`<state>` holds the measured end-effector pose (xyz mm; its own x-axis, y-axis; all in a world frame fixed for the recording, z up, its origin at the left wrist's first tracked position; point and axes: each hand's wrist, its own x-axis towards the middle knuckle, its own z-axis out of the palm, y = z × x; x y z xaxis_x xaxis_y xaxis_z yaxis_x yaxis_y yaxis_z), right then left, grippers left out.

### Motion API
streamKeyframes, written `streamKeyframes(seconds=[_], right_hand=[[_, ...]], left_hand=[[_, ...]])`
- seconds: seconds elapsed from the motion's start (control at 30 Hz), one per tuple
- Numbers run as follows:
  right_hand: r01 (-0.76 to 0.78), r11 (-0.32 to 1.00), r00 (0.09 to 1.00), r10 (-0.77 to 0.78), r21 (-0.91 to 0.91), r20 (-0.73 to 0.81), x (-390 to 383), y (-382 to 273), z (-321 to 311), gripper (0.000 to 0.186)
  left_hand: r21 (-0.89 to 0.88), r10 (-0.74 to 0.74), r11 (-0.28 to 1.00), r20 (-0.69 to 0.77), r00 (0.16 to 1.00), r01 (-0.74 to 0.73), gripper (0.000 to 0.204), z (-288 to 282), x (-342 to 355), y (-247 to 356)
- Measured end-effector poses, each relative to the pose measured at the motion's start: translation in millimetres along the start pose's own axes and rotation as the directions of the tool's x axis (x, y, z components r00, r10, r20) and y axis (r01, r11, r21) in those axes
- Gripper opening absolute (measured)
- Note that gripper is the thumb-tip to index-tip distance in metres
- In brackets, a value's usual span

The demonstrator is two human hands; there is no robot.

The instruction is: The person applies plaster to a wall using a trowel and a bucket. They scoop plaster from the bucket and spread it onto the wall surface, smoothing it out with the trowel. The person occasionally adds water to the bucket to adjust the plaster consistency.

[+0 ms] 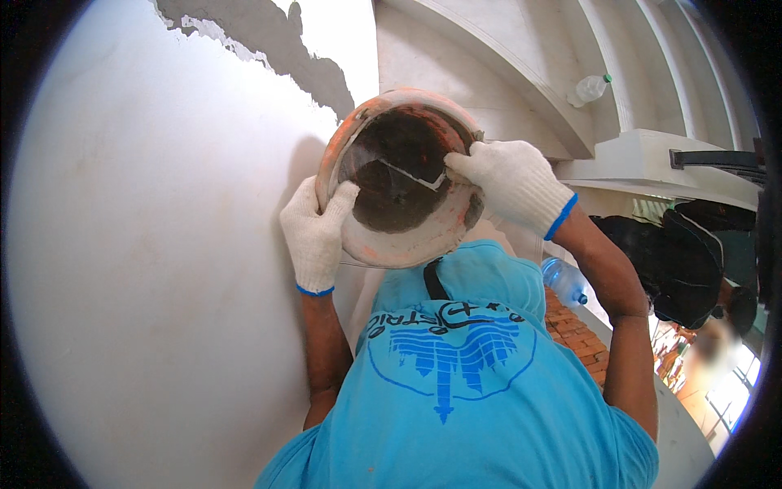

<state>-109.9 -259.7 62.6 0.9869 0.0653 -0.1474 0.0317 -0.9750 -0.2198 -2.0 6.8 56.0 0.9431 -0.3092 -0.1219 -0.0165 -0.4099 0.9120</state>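
Observation:
My left hand (316, 232) and my right hand (513, 181), both in white knit gloves with blue cuffs, grip opposite sides of a round mortar bucket (405, 243), their fingers curled over its rim. The bucket is stained orange and grey and tilted so that its dark inside faces me; a thin pale streak crosses the inside. Just left of it is a white wall (147, 228) with a rough grey patch of plaster (314, 77) higher up. The bucket hangs over my blue shirt front and a step behind it.
Curved white stairs (497, 73) rise behind, with a plastic bottle (588, 90) on a step. At right are a black rail (717, 159), a person in dark clothes (668, 269), a blue water bottle (562, 277) and reddish bricks (574, 330) lower down.

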Motion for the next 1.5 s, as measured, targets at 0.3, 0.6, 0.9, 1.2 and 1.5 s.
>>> streamKeyframes(seconds=[0.3,0.6,0.9,1.2,1.5], right_hand=[[0.196,0.979,0.978,-0.190,-0.062,0.087,2.7,5.7,-1.7,0.023],[0.124,0.985,0.977,-0.100,-0.121,0.190,19.3,18.8,-11.5,0.024],[0.058,0.985,0.951,-0.103,0.160,0.293,30.3,28.1,9.8,0.028],[-0.121,0.920,0.933,-0.024,0.374,0.360,21.1,46.2,27.6,0.035],[-0.098,0.829,0.965,-0.055,0.550,0.256,8.4,59.8,55.3,0.037]], left_hand=[[0.010,0.049,0.999,0.028,0.998,-0.049,0.027,11.3,2.5,4.6],[0.110,0.103,0.987,0.109,0.989,-0.115,0.028,18.0,8.1,14.0],[0.223,0.140,0.957,0.201,0.970,-0.185,0.031,29.0,14.1,23.9],[0.270,0.116,0.947,0.227,0.967,-0.177,0.036,36.6,22.0,33.4],[0.264,0.076,0.954,0.245,0.966,-0.142,0.040,43.7,27.5,30.8]])
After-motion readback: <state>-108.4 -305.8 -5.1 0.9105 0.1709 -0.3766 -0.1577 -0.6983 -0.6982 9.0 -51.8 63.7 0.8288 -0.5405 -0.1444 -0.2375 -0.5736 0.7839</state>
